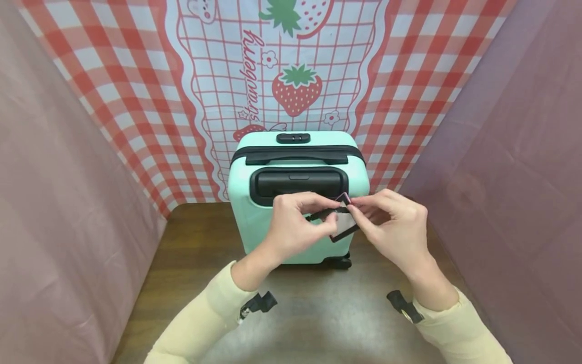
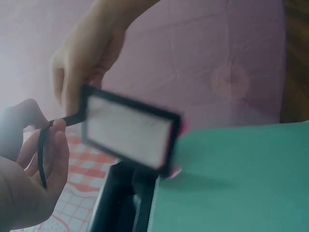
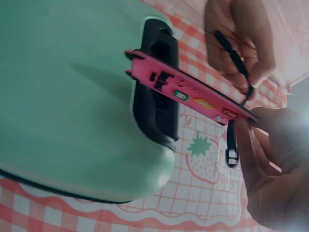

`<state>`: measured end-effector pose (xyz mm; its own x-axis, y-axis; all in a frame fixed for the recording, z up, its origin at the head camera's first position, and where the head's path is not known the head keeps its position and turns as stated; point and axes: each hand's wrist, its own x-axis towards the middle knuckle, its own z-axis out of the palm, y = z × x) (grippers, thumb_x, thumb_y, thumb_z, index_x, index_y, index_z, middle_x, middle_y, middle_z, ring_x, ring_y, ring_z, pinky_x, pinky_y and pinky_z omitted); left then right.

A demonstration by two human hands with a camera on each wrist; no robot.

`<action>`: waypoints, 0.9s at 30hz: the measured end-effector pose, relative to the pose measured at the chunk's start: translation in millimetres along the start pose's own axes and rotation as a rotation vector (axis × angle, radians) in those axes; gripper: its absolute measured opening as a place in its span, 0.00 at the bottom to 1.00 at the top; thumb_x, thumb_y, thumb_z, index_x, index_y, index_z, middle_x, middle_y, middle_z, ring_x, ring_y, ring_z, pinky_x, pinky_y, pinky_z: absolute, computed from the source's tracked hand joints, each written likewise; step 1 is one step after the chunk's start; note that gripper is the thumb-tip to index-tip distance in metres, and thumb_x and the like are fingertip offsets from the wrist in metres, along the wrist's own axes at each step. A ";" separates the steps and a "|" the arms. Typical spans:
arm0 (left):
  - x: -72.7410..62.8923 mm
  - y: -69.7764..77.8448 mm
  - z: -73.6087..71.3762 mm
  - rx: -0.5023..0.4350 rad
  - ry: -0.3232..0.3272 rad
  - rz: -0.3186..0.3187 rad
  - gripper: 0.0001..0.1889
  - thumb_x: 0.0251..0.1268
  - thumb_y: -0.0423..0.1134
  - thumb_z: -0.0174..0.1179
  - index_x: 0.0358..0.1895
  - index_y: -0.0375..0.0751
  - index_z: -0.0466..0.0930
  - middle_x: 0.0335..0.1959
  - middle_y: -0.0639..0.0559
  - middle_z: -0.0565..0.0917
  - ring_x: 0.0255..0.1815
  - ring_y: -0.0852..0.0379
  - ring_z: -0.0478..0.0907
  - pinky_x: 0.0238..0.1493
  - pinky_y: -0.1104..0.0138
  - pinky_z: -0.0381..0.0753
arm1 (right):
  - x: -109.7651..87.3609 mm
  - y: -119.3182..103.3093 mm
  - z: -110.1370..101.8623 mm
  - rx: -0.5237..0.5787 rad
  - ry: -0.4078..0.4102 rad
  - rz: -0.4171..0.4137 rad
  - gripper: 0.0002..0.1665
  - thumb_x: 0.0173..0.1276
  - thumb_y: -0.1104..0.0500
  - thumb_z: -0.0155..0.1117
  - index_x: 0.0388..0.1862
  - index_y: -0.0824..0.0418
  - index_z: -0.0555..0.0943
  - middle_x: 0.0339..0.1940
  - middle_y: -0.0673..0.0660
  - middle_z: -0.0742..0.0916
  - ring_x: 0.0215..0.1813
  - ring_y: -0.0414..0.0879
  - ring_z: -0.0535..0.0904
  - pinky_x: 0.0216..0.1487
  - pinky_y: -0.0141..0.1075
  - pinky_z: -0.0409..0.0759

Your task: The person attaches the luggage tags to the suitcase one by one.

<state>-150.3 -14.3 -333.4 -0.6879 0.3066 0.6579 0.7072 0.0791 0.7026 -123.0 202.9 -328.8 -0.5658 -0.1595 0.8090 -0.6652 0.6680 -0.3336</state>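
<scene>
A luggage tag (image 1: 346, 225) is held in front of the upright mint-green suitcase (image 1: 259, 232). Its back, a white panel in a black frame, faces the left wrist view, while the right wrist view shows a pink front (image 3: 193, 98) with small raised decorations. My right hand (image 1: 396, 230) pinches the tag at its strap end. My left hand (image 1: 297, 222) pinches the thin black strap (image 2: 42, 157) between thumb and fingers. A small buckle (image 3: 232, 158) hangs from a piece of strap below the tag.
The suitcase has a black top handle (image 1: 295, 157), a recessed pull handle (image 1: 297, 183) and a combination lock (image 1: 293, 138). It stands on a brown wooden surface (image 1: 195, 242). A strawberry-print cloth (image 1: 136, 101) hangs behind, with pinkish curtains (image 1: 491, 177) at both sides.
</scene>
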 end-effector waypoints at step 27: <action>30.0 17.8 -31.1 -0.239 -0.231 -0.118 0.08 0.64 0.25 0.69 0.44 0.27 0.91 0.40 0.34 0.92 0.45 0.51 0.93 0.51 0.60 0.92 | -26.5 24.1 32.5 0.461 0.163 -0.306 0.15 0.71 0.61 0.72 0.35 0.76 0.85 0.34 0.66 0.88 0.41 0.44 0.87 0.53 0.23 0.84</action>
<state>-163.4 -33.2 -292.7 -0.6883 0.5174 0.5084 0.5477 -0.0887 0.8319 -139.9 199.6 -374.1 -0.2561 -0.1569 0.9538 -0.9510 0.2177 -0.2195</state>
